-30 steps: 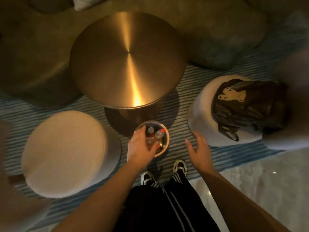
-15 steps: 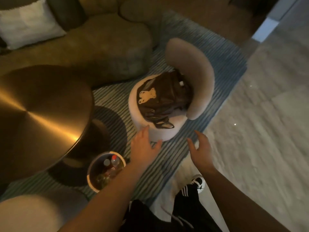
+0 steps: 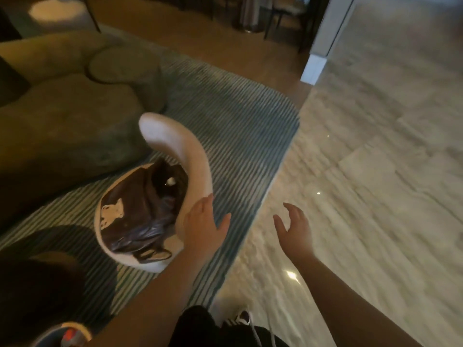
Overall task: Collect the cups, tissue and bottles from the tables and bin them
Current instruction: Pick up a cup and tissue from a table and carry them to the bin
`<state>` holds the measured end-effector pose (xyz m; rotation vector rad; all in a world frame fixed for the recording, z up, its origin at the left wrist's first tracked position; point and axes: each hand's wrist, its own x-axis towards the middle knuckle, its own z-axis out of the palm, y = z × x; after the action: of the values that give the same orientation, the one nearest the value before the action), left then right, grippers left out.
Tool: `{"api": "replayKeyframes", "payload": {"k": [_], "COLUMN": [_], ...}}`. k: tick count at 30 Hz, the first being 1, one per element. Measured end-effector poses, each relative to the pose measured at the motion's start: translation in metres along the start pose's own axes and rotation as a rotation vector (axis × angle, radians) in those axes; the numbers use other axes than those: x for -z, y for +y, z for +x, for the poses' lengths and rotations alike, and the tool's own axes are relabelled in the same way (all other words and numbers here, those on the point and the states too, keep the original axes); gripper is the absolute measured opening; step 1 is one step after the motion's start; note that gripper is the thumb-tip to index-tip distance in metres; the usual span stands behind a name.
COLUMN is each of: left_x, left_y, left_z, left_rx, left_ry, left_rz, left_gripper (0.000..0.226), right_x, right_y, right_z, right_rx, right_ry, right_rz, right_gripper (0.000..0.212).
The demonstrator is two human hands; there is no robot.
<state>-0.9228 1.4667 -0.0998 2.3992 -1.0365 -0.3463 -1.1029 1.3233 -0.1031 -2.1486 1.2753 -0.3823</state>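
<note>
The small round bin point(image 3: 51, 331) shows only partly at the bottom left edge, with a red-capped bottle point(image 3: 69, 335) inside it. My left hand point(image 3: 204, 227) floats open and empty in front of the white chair, well above and to the right of the bin. My right hand point(image 3: 294, 229) hangs open over the pale floor, fingers spread, holding nothing. No cups or tissue are visible in this view.
A white round chair point(image 3: 175, 151) with a curved back holds a dark brown bag point(image 3: 136, 211). A green sofa point(image 3: 62, 116) lies at the left on a striped blue rug point(image 3: 238, 136). Marble floor point(image 3: 375, 171) spreads right. A dark table edge point(image 3: 30, 284) sits at the lower left.
The view has swung right, away from the round table. My left hand has left the bin's rim, and the bin has slid to the bottom left corner. Both hands stay empty.
</note>
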Motion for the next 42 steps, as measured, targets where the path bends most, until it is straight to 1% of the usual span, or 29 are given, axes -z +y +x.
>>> {"api": "replayKeyframes", "payload": {"k": [4,9,12,15,21,25,28,35,39,42], "left_x": [-0.014,-0.034,-0.048,-0.053,-0.037,-0.015,-0.002,0.017,0.047,0.082], "left_y": [0.025,0.035,0.038,0.037,0.041,0.039,0.032,-0.018,-0.058,-0.081], "left_z": [0.066,0.167,0.251,0.349,0.53,0.632,0.699,0.869,0.994,1.084], "left_rx": [0.0,0.042,0.043,0.089,0.181,0.221,0.273,0.394,0.506,0.566], "left_ry": [0.013,0.007,0.022,0.039,0.002,0.05,0.056,0.07,0.091,0.109], "left_rz": [0.013,0.051,0.051,0.008,-0.021,-0.025,-0.03,-0.009,-0.017,-0.005], "left_gripper": [0.07,0.078,0.075,0.072,0.07,0.071,0.073,0.075,0.075,0.076], "right_x": [0.011,0.004,-0.008,-0.021,-0.033,-0.039,-0.054,-0.134,-0.187,-0.211], "right_y": [0.009,0.013,0.008,-0.009,-0.06,-0.103,-0.135,-0.212,-0.268,-0.326], "right_z": [0.072,0.183,0.274,0.378,0.571,0.678,0.748,0.921,1.056,1.162], "right_rx": [0.022,0.044,0.04,0.058,0.065,0.092,0.109,0.191,0.282,0.359], "right_ry": [-0.025,-0.066,-0.073,-0.088,-0.173,-0.185,-0.211,-0.282,-0.393,-0.451], "right_rz": [-0.013,-0.022,0.0,0.006,0.012,-0.003,0.009,0.052,0.025,-0.016], "right_gripper": [0.048,0.047,0.046,0.046,0.047,0.048,0.048,0.047,0.047,0.046]}}
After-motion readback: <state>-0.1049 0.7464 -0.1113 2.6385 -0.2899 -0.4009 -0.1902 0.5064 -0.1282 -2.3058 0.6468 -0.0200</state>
